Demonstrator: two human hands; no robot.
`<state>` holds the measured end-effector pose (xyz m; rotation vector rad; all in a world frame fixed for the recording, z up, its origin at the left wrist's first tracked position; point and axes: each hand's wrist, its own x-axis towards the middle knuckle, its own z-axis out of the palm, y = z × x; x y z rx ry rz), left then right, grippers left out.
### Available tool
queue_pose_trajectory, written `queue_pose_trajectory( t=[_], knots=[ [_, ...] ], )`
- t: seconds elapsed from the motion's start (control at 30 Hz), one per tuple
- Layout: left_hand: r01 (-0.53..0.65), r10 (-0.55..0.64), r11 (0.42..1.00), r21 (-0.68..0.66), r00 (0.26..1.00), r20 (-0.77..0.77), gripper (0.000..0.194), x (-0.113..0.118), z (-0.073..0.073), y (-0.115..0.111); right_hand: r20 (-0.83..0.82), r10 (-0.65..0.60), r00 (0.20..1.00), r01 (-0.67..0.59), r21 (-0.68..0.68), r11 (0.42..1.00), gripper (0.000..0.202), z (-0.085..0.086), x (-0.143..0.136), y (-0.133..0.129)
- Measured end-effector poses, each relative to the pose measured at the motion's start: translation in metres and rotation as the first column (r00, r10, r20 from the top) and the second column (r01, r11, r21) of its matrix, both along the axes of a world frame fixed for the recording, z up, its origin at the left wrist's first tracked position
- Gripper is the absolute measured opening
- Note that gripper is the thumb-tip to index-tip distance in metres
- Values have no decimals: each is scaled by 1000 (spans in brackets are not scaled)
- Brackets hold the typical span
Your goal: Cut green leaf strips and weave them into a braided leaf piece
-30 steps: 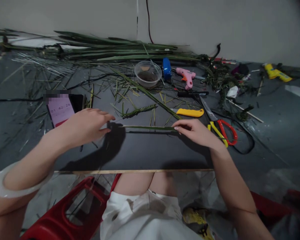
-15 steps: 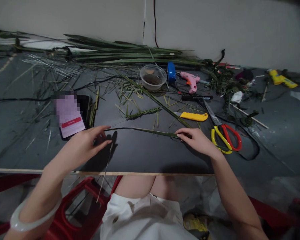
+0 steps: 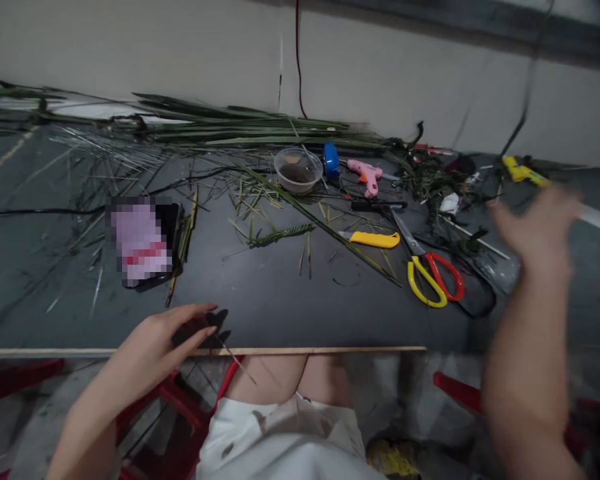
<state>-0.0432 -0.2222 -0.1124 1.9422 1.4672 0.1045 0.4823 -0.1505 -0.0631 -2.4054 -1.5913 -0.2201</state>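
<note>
Left hand [image 3: 183, 340]: positioned low, at the front edge of the table [image 3: 265, 300], palm turned inward. The thumb and index fingertips stood slightly apart. A thin strand [image 3: 237, 361] ran from beside the thumb tip, slanting down past the edge and over the lap; from where I stood, I could not tell whether the curled fingers had hold of it.

Right hand [image 3: 543, 227]: raised over the far right of the work area, blurred. The thumb was spread well away from the fingers, and nothing showed in the grasp. A yellow tool [image 3: 523, 173] lay just behind it.

Table centre: a plaited leaf piece [image 3: 280, 235] lay flat, well apart from both hands. A long leaf strip [image 3: 330, 230] crossed diagonally to its right. A yellow-handled utility knife [image 3: 375, 239] lay with its blade end at the strip. Scissors [image 3: 417, 251] with one red and one yellow handle rested beside it.

Rear: a clear plastic bowl [image 3: 300, 186], a blue tape roll [image 3: 331, 161] and a pink glue gun [image 3: 367, 175] stood or lay in a row before long green leaves [image 3: 240, 125]. Leaf trimmings [image 3: 253, 193] were scattered in front of the bowl.

Left side: a smartphone [image 3: 143, 243], its screen lit, lay beyond the left hand.
</note>
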Motion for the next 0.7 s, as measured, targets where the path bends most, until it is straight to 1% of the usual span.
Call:
queue_pose_trajectory(
  t=[0.03, 0.07, 0.1, 0.13, 0.17, 0.23, 0.27, 0.33, 0.4, 0.5, 0.6, 0.67, 0.7],
  knots=[
    [17, -17, 1000, -8, 1000, -1, 46, 3, -1, 1, -65, 47, 997, -54, -128, 990, 61, -14, -12, -6],
    [34, -34, 999, -14, 999, -2, 45, 5, -1, 2, -132, 136, 982, -163, -223, 961, 52, -27, -28, -10],
    [53, -53, 998, -17, 999, -5, 45, 8, 0, 2, -184, 224, 957, -266, -248, 932, 41, -39, -47, -13],
    [71, -71, 997, -20, 997, -9, 43, 11, 0, 3, -224, 306, 925, -357, -237, 904, 37, -48, -66, -13],
    [87, -87, 996, -21, 996, -13, 42, 14, 1, 3, -252, 364, 897, -416, -198, 887, 36, -55, -85, -11],
    [114, -115, 993, -17, 993, -14, 40, 20, 3, 2, -309, 472, 826, -523, -110, 845, 34, -64, -119, 0],
    [130, -130, 991, -13, 991, -10, 39, 24, 3, 2, -316, 507, 802, -554, -76, 829, 33, -67, -132, 7],
    [166, -166, 986, 6, 986, 2, 38, 32, 4, 1, -322, 546, 773, -591, -55, 805, 34, -72, -151, 22],
    [210, -210, 977, 28, 978, 9, 34, 39, 2, 1, -317, 556, 768, -603, -68, 795, 31, -77, -161, 36],
    [247, -246, 968, 32, 969, -26, 29, 44, -3, 1, -319, 565, 761, -611, -57, 790, 25, -86, -165, 48],
    [243, -242, 970, 1, 967, -78, 26, 38, -9, -1, -332, 589, 737, -633, -37, 773, 22, -93, -164, 52],
    [228, -230, 973, -33, 968, -96, 23, 31, -10, -6, -333, 607, 721, -653, -34, 757, 20, -96, -164, 52],
    [218, -224, 974, -60, 969, -109, 22, 27, -10, -8, -334, 607, 721, -652, -30, 758, 20, -97, -164, 52]
  ],
)
